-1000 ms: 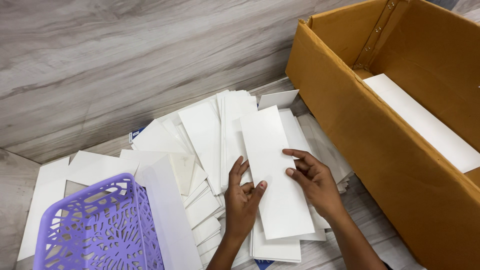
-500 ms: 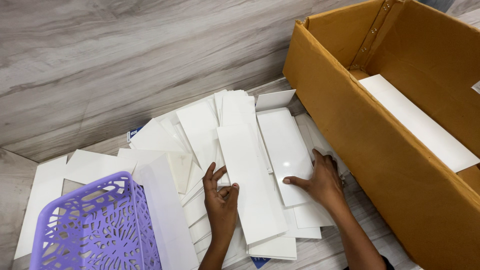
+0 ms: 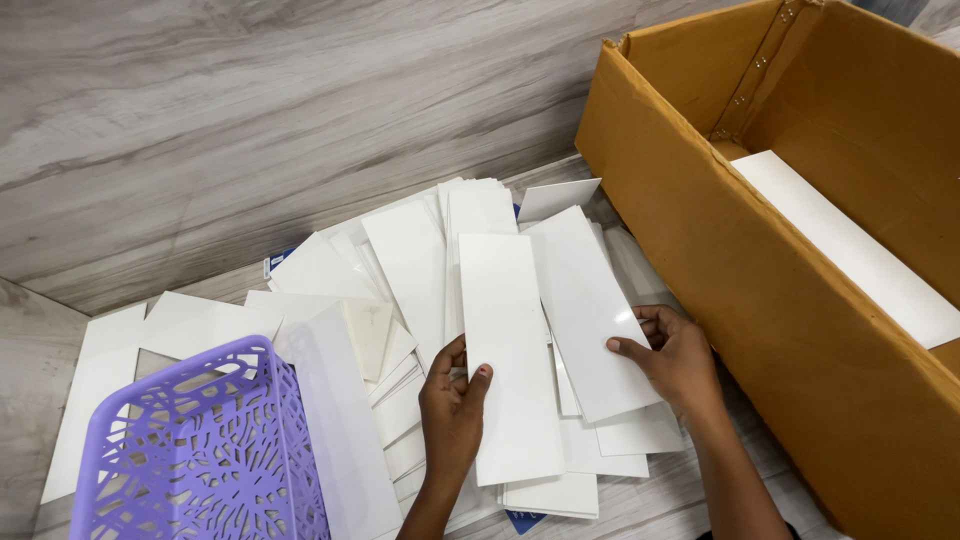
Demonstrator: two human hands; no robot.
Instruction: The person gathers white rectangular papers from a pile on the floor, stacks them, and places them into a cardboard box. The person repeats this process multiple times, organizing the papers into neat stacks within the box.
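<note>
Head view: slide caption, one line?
Left hand and right hand each hold a white card beside a box.

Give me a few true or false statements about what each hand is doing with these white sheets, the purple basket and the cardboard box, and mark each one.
1. The left hand holds a long white strip by its left edge. True.
2. The right hand rests inside the cardboard box. False: it grips a second white strip outside the box, above the pile of white sheets.
3. The purple basket sits at lower left, partly over white sheets. True.
4. The cardboard box is empty. False: a long white sheet lies inside it.
5. Both hands share one strip. False: each holds its own.
</note>
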